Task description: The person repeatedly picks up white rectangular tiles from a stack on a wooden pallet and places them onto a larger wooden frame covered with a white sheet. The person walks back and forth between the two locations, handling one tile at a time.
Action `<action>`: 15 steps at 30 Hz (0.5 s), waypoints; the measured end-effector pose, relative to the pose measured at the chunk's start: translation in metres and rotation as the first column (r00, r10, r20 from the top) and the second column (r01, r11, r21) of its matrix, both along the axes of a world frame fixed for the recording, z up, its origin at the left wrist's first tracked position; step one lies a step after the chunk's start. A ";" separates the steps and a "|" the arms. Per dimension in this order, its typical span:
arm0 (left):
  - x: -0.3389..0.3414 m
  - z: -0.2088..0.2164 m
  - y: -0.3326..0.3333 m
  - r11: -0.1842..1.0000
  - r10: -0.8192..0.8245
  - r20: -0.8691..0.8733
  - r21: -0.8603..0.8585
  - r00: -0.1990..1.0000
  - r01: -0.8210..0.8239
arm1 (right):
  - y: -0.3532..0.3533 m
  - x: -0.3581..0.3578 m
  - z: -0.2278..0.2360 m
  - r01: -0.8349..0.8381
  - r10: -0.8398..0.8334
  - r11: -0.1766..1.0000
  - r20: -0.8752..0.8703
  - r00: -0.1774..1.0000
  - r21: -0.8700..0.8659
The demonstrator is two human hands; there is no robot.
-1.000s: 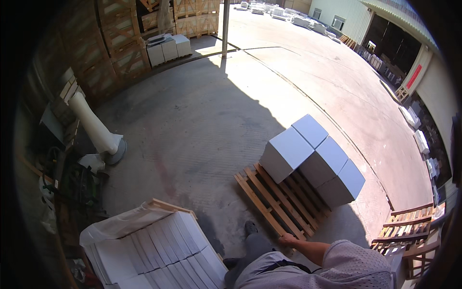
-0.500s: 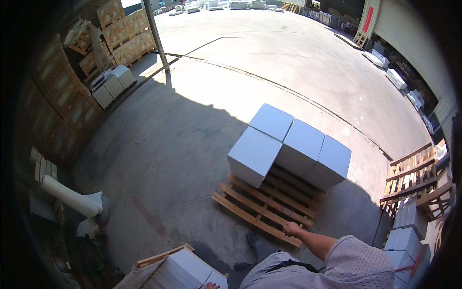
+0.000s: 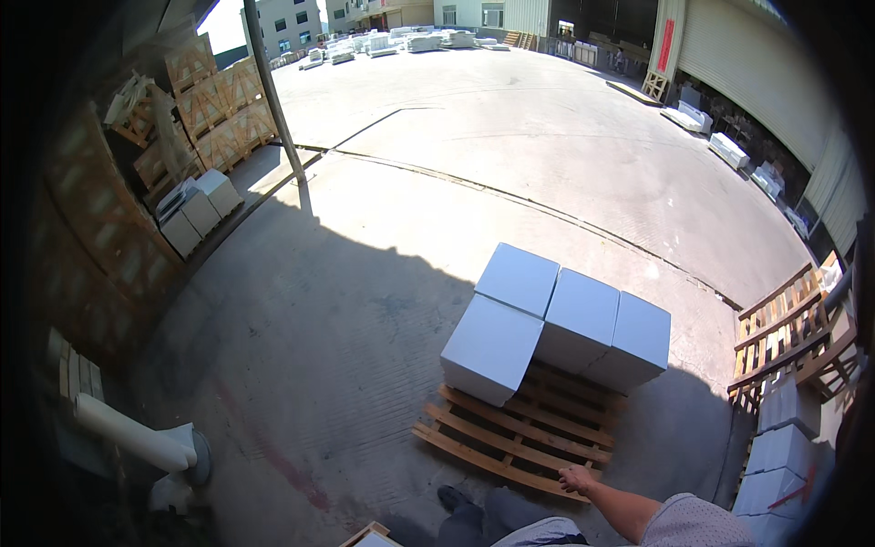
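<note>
My right hand (image 3: 575,479) hangs over the near right edge of a wooden pallet (image 3: 510,448), its fingers loosely stretched out and holding nothing. From this view I cannot tell whether it touches the slats. Stacks of pale, square-topped blocks or boxes stand on the pallet: a near left stack (image 3: 492,349), a far left stack (image 3: 517,279) and two on the right (image 3: 581,310) (image 3: 642,333). The pallet's near slats and its near right part are bare. My left hand is out of view.
A wood-edged stack (image 3: 372,536) shows at the lower edge. Left lie a white roll (image 3: 137,440) and wooden crates (image 3: 223,105) near a metal post (image 3: 273,100). Empty pallets (image 3: 779,328) lean at right, above more pale stacks (image 3: 773,460).
The view has tilted up and shifted, so the loaded pallet sits lower in the picture. My left hand has left the lower edge. My right hand's fingers look more stretched out.
</note>
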State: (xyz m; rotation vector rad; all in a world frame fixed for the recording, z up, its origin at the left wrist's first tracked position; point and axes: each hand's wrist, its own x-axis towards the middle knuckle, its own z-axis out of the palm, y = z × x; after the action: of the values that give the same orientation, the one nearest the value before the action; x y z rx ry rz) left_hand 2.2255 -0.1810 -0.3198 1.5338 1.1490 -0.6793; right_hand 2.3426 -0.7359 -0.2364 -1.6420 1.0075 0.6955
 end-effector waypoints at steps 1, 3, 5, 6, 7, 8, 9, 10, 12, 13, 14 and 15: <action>0.023 -0.007 0.007 0.994 -0.099 -0.001 0.051 0.995 0.099 | 0.005 0.000 0.005 0.033 -0.032 0.999 0.011 0.999 -0.014; 0.062 -0.042 0.039 0.970 -0.208 0.124 0.150 0.970 0.189 | 0.021 0.012 0.006 0.041 -0.040 0.999 0.045 0.998 -0.021; 0.104 -0.069 0.065 0.953 -0.274 0.363 0.225 0.891 0.201 | 0.028 0.030 0.010 0.039 -0.037 0.999 0.048 0.998 -0.032; 0.125 -0.071 0.066 0.960 -0.256 0.247 0.179 0.935 0.215 | 0.029 0.034 0.022 0.039 -0.038 0.998 0.023 0.999 -0.048; 0.154 -0.068 0.058 0.963 -0.253 0.124 0.122 0.959 0.239 | 0.022 0.040 0.029 0.048 -0.048 0.996 -0.001 0.999 -0.074; 0.202 -0.034 0.004 0.952 -0.306 -0.012 0.015 0.952 0.307 | -0.007 0.027 0.032 0.131 -0.134 0.981 -0.015 0.991 -0.143; 0.213 -0.033 0.016 0.955 -0.295 0.210 0.031 0.932 0.295 | -0.004 0.040 0.028 0.151 -0.151 0.980 0.008 0.988 -0.131; 0.237 -0.018 -0.002 0.961 -0.275 0.151 0.042 0.949 0.272 | -0.013 0.039 0.024 0.201 -0.201 0.967 0.018 0.980 -0.154; 0.290 0.027 -0.063 0.958 -0.284 0.028 0.032 0.958 0.283 | -0.040 0.041 0.009 0.178 -0.163 0.953 0.081 0.983 -0.244; 0.303 0.031 -0.071 0.943 -0.328 -0.005 0.059 0.945 0.328 | -0.045 0.056 -0.004 0.138 -0.119 0.956 0.085 0.989 -0.259; 0.321 0.026 -0.075 0.926 -0.365 -0.042 0.087 0.930 0.367 | -0.047 0.066 -0.015 0.093 -0.073 0.957 0.083 0.994 -0.273; 0.339 0.021 -0.080 0.905 -0.402 -0.084 0.116 0.912 0.410 | -0.040 0.084 -0.010 0.136 -0.122 0.966 0.074 0.990 -0.219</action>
State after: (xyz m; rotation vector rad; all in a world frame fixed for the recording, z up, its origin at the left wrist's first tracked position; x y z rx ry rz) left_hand 2.5648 -0.2607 -0.2993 1.9044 0.9350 -0.9461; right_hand 2.4267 -0.7759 -0.2466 -1.7615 1.1717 0.4552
